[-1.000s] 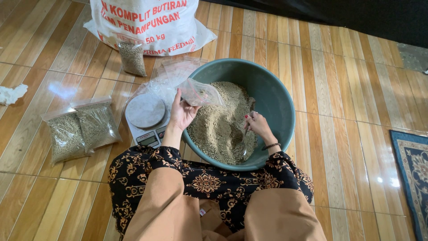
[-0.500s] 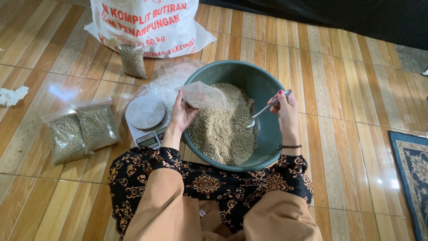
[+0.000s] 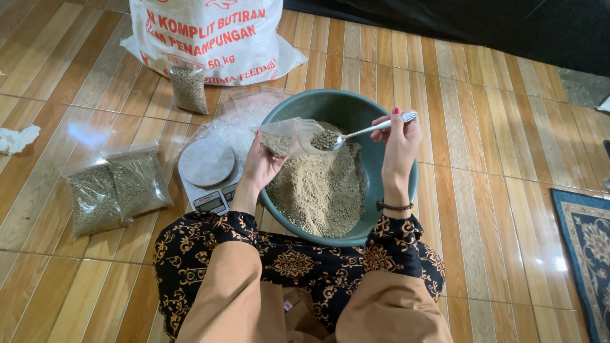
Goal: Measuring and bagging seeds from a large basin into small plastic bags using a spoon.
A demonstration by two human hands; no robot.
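The left hand (image 3: 262, 166) is pinching a clear bag (image 3: 289, 136) open over the basin's (image 3: 394, 190) ten o'clock; right fingers (image 3: 397, 127) are gripping a loaded spoon (image 3: 356, 133), best tipped slowly inside the mouth.

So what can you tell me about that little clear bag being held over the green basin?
The small clear plastic bag is thin, soft and see-through, with its mouth held open toward the right. The left hand grips it from below, above the green basin of grainy feed. A little feed already sits inside. The right hand holds a metal spoon whose loaded bowl is at the bag's mouth.
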